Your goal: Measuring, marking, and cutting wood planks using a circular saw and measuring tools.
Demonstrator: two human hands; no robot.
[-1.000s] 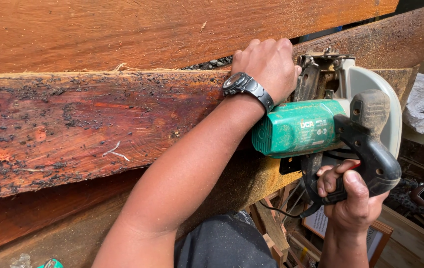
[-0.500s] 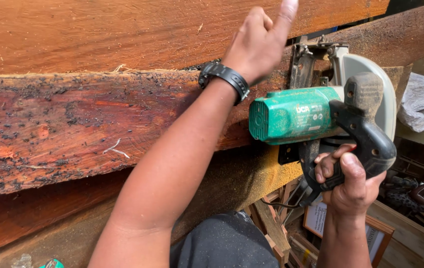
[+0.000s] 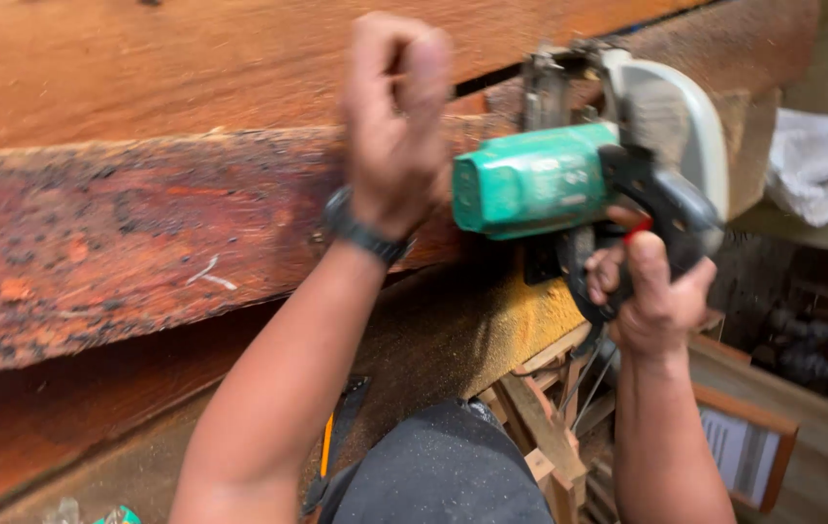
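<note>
A circular saw (image 3: 588,175) with a green plastic motor housing, a black curved handle and a rounded pale metal blade guard is held against the edge of a thick reddish wood slab (image 3: 142,233). The right hand (image 3: 651,291) is wrapped tightly round the black handle, below and just right of the green housing, with a finger lying by a small red part of the grip. The left hand (image 3: 396,116) is raised just left of the saw, blurred, with its fingers curled into a loose fist in front of the slab; nothing is seen held in it, and whether it touches the wood cannot be told. A dark band-shaped wristwatch (image 3: 365,231) is worn at the left wrist.

The slab's face is rough and weathered, mottled with dark specks and orange-red patches, with a pale scratch below and left of the left wrist. Above the left hand a smoother, lighter brown plank (image 3: 191,58) is seen, parted from the slab by a narrow dark gap. Under the saw, between the two forearms, a sloping surface is coated with fine yellow sawdust (image 3: 491,320). Beneath the right forearm lie stacked wooden offcuts (image 3: 540,427), and to its right a flat framed panel (image 3: 744,446). Far right of the saw a crumpled grey-white cloth (image 3: 821,160) rests on a ledge.
</note>
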